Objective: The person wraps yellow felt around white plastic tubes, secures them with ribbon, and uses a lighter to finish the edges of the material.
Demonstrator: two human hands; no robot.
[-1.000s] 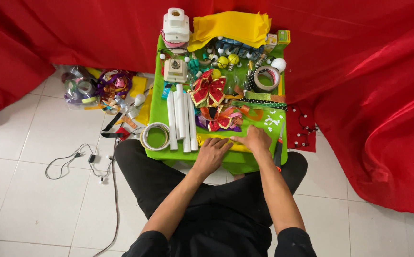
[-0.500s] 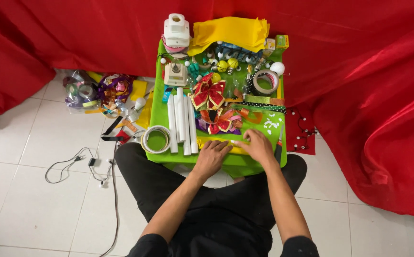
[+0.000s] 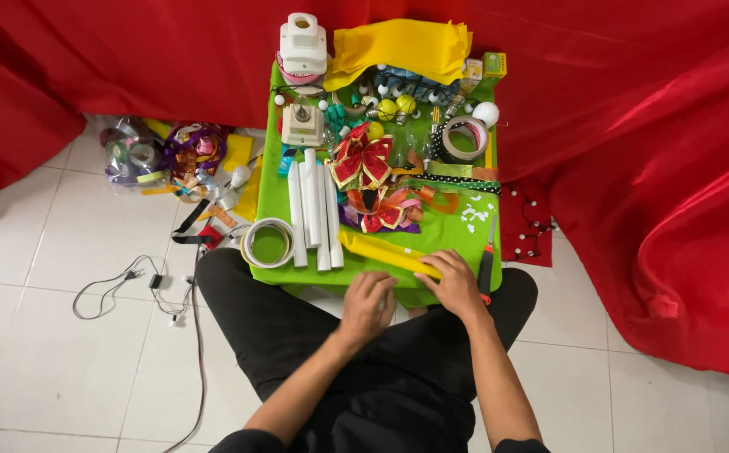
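Left hand (image 3: 368,304): fingers flat, grasping nothing | right hand (image 3: 455,283): pressing yellow strip (image 3: 389,254) | advice: keep strip flat on green table (image 3: 465,239).

Hands (image 3: 415,298) at yellow strip (image 3: 389,252)

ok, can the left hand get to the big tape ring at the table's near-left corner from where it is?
Probably yes. The left hand rests at the near edge of the green table, and the tape ring lies flat just to its left, nothing between. The white tubes sit beside the ring, not over it.

Black trousers, black top, bare forearms.
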